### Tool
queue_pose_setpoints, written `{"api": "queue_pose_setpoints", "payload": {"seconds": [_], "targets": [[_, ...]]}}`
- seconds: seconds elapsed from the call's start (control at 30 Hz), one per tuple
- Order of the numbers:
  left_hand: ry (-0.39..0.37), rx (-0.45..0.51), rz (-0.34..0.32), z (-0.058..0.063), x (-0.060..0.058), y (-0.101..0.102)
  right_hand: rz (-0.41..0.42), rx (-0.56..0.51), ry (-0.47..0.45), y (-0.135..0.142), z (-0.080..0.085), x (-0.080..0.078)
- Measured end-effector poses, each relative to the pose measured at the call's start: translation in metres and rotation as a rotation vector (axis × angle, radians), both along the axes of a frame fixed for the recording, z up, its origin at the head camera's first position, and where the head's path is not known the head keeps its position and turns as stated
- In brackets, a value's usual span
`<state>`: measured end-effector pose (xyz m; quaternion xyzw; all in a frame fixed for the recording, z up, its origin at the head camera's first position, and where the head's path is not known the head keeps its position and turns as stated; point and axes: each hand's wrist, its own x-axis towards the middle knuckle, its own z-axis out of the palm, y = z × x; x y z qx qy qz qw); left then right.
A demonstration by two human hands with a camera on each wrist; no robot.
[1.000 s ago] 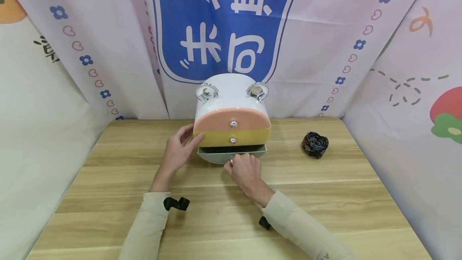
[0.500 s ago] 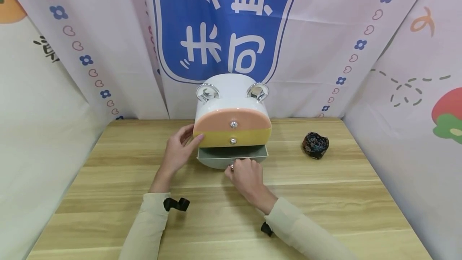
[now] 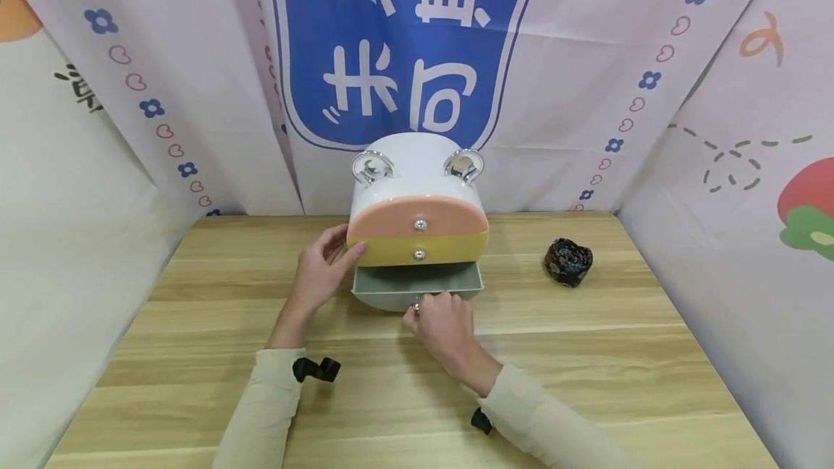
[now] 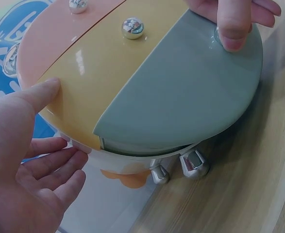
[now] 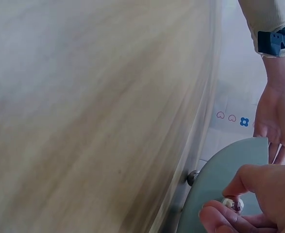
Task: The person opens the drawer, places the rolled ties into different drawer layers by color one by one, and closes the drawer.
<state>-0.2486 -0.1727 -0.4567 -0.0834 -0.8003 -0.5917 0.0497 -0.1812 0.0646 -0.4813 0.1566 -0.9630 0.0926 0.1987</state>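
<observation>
Head cam: right hand is curled up, pinching the knob on the partly-out green drawer; left hand loosely grips the cabinet, thumb up front.

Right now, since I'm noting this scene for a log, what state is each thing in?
Cabinet: upright on the table.
Pink drawer: closed.
Yellow drawer: closed.
Green drawer: partly open.
Left hand: thumb on the yellow drawer's front, fingers against the cabinet's side.
Right hand: pinching the green drawer's knob.
Dark patterned roll: coiled up, lying on the table, untouched.
</observation>
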Motion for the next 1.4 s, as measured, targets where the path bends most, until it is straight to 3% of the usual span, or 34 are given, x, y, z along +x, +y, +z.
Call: {"api": "queue_pose_setpoints", "payload": {"seconds": [0.53,1.4], "targets": [[-0.022,-0.009,0.011,0.000,-0.001,-0.001,0.018,-0.005,-0.031,0.000,0.003,0.010],[-0.020,-0.009,-0.005,0.000,-0.001,0.001,0.027,0.005,0.016,0.004,-0.001,0.026]]}}
